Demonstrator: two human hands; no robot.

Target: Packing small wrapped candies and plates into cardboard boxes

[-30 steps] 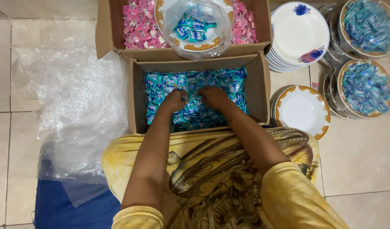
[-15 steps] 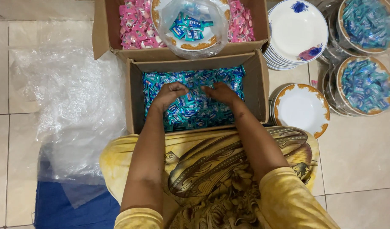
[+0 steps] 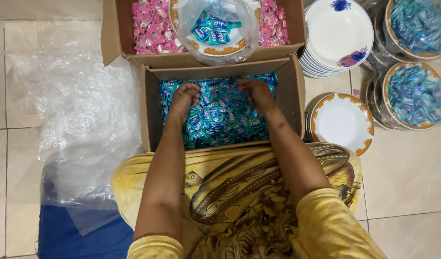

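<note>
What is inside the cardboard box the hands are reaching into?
The cardboard box holds a heap of blue-wrapped candies. The left hand and right hand rest on top. The box bottom is covered.

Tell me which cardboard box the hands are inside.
The nearer box, full of blue-wrapped candies; the farther box holds pink ones.

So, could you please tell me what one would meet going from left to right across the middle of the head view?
Clear plastic sheet → cardboard box of blue sweets → left hand → right hand → gold-rimmed white plate → wrapped plate of blue sweets.
</note>
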